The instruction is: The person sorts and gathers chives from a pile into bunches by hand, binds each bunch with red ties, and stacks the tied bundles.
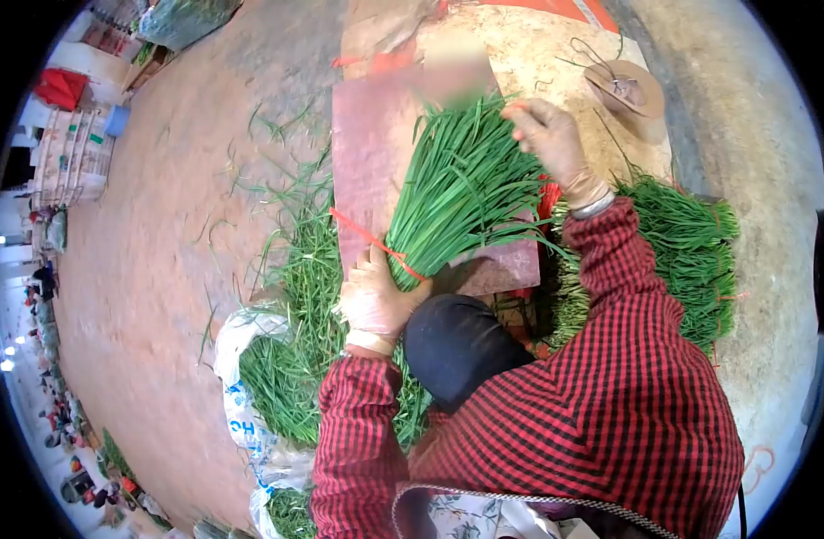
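A thick bundle of green garlic chives (pixel 470 184) lies slanted over a reddish board (pixel 365 135), its leaf tips fanned toward the far side. My left hand (pixel 373 296), in a thin pale glove, is wrapped round the near end of the bundle. An orange-red tie (pixel 369 235) runs across the chives just above that hand, with a loose end sticking out to the left. At the far right leaf tips is my right hand (pixel 555 144), also gloved, its fingers pinched together. Something orange shows at those fingertips, too small to make out.
Finished-looking chive bundles (pixel 686 260) are stacked at the right. Loose leaves (pixel 308 269) and a white sack (pixel 237 377) of greens lie at the left. A brown hat-shaped item (pixel 641 90) sits at the far right. My dark-clad knee (pixel 461 346) is close below the bundle.
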`<action>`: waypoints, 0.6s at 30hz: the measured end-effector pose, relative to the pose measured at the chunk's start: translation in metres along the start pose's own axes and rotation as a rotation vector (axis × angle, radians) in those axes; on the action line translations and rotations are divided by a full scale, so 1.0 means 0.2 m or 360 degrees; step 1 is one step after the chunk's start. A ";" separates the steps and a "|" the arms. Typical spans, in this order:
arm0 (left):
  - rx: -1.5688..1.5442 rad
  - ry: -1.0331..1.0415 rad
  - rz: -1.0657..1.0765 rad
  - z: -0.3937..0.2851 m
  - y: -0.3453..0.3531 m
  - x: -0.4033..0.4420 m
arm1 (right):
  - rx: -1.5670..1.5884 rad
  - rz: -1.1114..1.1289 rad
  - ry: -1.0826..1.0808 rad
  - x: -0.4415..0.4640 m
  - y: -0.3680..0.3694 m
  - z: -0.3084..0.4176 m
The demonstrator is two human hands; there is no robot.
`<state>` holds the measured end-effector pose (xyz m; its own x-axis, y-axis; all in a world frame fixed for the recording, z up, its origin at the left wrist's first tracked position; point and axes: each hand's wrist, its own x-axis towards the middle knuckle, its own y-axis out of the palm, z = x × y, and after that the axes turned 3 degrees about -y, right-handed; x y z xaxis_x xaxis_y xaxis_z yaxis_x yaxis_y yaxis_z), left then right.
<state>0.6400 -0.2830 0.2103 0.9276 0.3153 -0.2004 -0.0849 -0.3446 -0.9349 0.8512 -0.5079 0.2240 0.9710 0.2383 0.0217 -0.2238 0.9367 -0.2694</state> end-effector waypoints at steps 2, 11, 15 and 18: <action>-0.0044 0.0039 -0.0077 0.00 0.01 -0.01 | -0.0047 0.0082 0.0065 0.04 -0.07 0.02; 0.0013 -0.0024 -0.0016 0.00 0.02 -0.01 | -0.0240 0.0536 0.0352 0.19 0.10 -0.01; 0.0005 -0.0010 -0.0005 0.01 0.00 -0.01 | -0.0890 0.0386 -0.0402 0.15 0.08 -0.09; 0.0029 0.0037 -0.0036 0.02 0.02 0.00 | -0.1184 0.0327 -0.0473 0.13 0.03 -0.14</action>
<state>0.6379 -0.2815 0.2052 0.9376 0.3019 -0.1727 -0.0704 -0.3217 -0.9442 0.8781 -0.5038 0.1964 0.8304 0.5422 0.1280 -0.1790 0.4773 -0.8603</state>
